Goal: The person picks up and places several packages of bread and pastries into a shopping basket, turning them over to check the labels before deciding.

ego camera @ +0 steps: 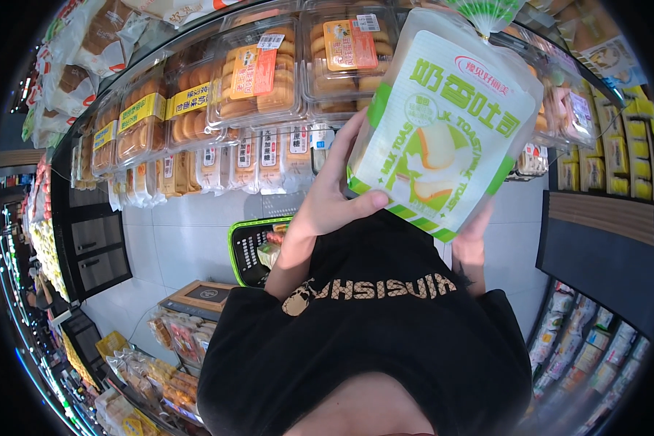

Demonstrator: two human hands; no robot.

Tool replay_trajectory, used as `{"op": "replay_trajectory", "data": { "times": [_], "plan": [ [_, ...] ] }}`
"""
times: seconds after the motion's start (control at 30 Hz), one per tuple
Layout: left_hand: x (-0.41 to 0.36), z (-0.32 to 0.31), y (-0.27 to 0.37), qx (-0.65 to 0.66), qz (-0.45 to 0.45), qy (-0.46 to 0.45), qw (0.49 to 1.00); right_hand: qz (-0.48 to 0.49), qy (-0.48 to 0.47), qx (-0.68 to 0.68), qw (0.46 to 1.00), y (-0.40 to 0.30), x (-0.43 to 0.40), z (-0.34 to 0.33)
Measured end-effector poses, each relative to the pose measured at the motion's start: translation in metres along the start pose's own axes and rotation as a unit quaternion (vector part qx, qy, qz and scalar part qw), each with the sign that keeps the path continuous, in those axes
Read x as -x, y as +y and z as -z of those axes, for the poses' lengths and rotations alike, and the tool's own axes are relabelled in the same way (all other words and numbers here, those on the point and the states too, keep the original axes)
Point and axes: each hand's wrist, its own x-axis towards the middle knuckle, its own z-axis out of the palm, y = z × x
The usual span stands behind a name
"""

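Note:
A bag of milk toast [447, 131] in clear and green plastic is held up in front of my chest, tilted, its printed front facing me. My left hand [343, 191] grips its left side, the thumb across the lower corner. Behind the bag's lower right side is my right hand [475, 223], its fingers mostly hidden; it seems to support the bag from there. The bag's gathered top is closed with a tie [485, 38]. Past it, clear boxes of small round cakes [261, 71] stand on the shelf, with wrapped bread packs [245, 163] in a row below.
A black shopping basket with a green rim [231, 250] sits on the tiled floor at my left, some packages inside. More shelves hold yellow packs [616, 158] at the right and bagged snacks [583, 338] lower right. Another display of packaged baked goods [158, 376] is behind me at left.

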Motion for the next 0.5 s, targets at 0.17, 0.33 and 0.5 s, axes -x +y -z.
{"op": "replay_trajectory", "data": {
  "times": [0.17, 0.33, 0.5],
  "plan": [
    [-0.012, -0.008, 0.013, 0.012, -0.027, 0.01, 1.0, 0.04, 0.097, 0.272, 0.956, -0.031, -0.015, -0.04],
    [-0.018, -0.003, 0.003, 0.126, 0.036, 0.026, 0.991, 0.161, -0.051, 0.434, 0.885, -0.057, -0.017, -0.063],
    [-0.019, 0.004, -0.005, 0.306, 0.044, 0.022, 0.951, 0.333, -0.153, 0.591, 0.719, -0.054, -0.022, -0.084]
  ]
}}
